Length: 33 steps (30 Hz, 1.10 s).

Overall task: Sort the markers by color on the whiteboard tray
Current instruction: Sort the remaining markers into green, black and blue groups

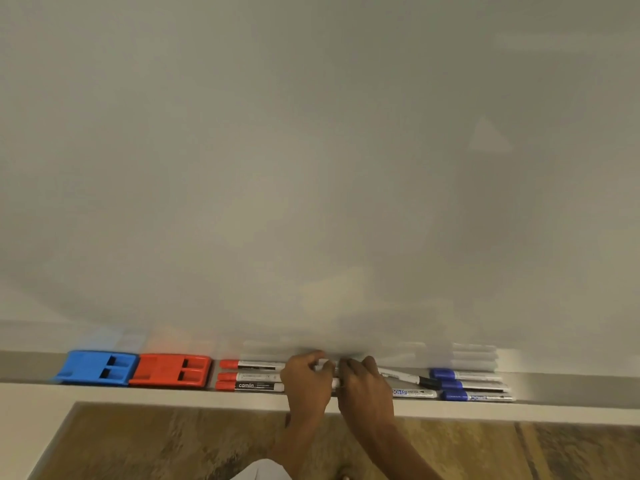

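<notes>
Long grey whiteboard tray [571,389] runs left to right under the plain white board [311,168]. All markers lie flat on it, long axes along the tray's length.

Left group: three white-barrelled markers with red caps [249,375], stacked front to back, parallel, red caps pointing left. Front one reads "camlin".

Right group: three white-barrelled markers with blue caps [467,385], also parallel and front to back, blue caps pointing left, tail ends to the right.

Between the groups: one white marker with a black cap [405,376], slightly skewed to the tray edge, black cap pointing right and touching or nearly touching the blue caps. In front of it, a white marker with blue print on its barrel [414,393], parallel to the tray; its cap end is hidden under the right hand, colour cannot be told.

Left hand [306,381]: over tray centre, fingers curled, thumb and fingertips pinched on a short white barrel end. Right hand [363,382]: just beside it, nearly touching, fingers bent down onto the same spot. Whether both grip one marker cannot be told; the item is mostly covered.

Far left of tray: blue plastic board eraser [97,367], then red plastic board eraser [171,370], side by side, touching.

Brown patterned floor [173,445] below.
</notes>
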Motion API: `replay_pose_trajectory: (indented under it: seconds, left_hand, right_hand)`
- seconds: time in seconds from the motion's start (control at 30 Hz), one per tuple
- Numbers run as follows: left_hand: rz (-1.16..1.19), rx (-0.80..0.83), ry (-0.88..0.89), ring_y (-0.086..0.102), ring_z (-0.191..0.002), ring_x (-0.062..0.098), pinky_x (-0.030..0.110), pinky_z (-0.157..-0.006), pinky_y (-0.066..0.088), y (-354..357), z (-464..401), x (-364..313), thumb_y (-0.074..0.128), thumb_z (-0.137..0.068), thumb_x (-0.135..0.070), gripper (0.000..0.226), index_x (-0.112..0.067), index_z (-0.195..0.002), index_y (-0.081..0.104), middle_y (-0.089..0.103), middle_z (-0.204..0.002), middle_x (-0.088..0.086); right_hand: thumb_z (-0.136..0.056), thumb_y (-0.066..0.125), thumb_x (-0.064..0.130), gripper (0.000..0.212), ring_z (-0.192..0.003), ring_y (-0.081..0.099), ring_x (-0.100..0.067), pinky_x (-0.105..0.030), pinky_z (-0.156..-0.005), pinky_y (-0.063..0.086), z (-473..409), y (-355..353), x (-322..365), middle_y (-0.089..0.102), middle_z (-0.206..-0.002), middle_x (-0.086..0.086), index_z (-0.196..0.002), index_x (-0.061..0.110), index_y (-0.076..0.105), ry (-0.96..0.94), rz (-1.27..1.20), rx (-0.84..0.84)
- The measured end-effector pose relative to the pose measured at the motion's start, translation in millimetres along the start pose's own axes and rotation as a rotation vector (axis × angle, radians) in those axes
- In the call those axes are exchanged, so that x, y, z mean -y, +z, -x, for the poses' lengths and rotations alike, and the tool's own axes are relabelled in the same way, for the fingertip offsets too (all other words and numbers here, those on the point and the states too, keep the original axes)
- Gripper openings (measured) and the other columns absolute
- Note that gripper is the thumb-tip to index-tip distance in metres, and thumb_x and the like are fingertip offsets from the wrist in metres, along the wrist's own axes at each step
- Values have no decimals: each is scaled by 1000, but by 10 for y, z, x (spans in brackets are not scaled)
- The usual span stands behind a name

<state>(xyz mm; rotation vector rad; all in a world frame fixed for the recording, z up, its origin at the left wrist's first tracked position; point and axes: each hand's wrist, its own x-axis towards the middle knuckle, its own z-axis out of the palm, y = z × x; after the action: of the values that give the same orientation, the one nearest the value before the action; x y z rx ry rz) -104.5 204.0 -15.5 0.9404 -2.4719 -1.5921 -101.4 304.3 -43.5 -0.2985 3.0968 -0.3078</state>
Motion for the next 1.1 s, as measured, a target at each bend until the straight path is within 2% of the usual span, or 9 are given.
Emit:
replay_pose_trajectory:
  seconds: [0.23,0.33,0.43,0.6,0.73,0.87,0.93,1.03,1.1]
  left_hand:
    - [-77,-5,127,67,-68,8,24,-74,58,-75,21,-96,74,-79,-23,11,-15,-84,79,76,-79,-1]
    - [-93,68,205,66,-62,3,14,-66,53,-116,27,-181,71,-81,-30,15,-17,-79,79,76,-73,-4]
    - [-66,171,240,69,-63,8,23,-67,58,-119,38,-248,69,-83,-38,23,-18,-80,79,76,-71,-5]
    - [37,246,240,68,-62,6,37,-67,61,-113,-3,-266,67,-86,-32,22,-16,-74,77,73,-64,-3]
    - [89,314,255,71,-71,10,33,-69,61,-122,-31,-250,67,-87,-29,18,-16,-79,76,74,-72,-1]
    - [207,417,216,71,-76,16,23,-65,58,-191,-45,-310,64,-89,-17,18,-8,-79,76,75,-77,6]
    - [148,327,251,70,-78,11,24,-70,58,-247,-84,-225,69,-86,-24,13,-15,-78,75,75,-77,-2]
    - [83,145,246,67,-83,3,23,-73,56,-342,-87,5,77,-78,-32,12,-23,-81,71,72,-81,-11]
    - [115,164,110,66,-87,2,26,-77,56,-381,-20,94,78,-77,-34,17,-27,-88,68,71,-89,-14]
  right_hand:
    - [-51,86,7,36,-71,64,-17,-24,-48,53,-29,148,-82,73,-77,2,-83,16,73,-95,-40,-59]
    - [-58,84,6,32,-70,62,-16,-23,-48,51,-15,132,-126,73,-77,3,-86,16,72,-111,-101,-116]
    - [-63,82,7,24,-63,59,-16,-18,-48,42,-14,71,-162,71,-70,2,-82,16,71,-111,-196,-226]
    - [-76,70,11,6,-53,48,-7,-9,-55,30,12,-21,-177,63,-61,0,-71,12,66,-25,-457,-474]
    - [-79,74,9,13,-52,52,-8,-16,-50,42,46,-37,-197,59,-64,3,-74,14,63,39,-713,-446]
    - [-81,73,26,14,-56,64,-8,-13,-47,45,79,-127,-178,65,-61,8,-72,21,64,275,-955,-345]
    - [-79,68,36,13,-64,70,-4,-15,-54,52,97,-223,-120,71,-69,10,-77,23,68,406,-1161,-292]
    - [-84,67,26,14,-76,74,-16,-29,-65,60,108,-259,-76,76,-80,-2,-89,13,70,617,-1503,-196]
    - [-85,67,23,18,-83,73,-22,-37,-72,59,108,-217,-51,75,-88,-7,-97,10,68,739,-1671,-159]
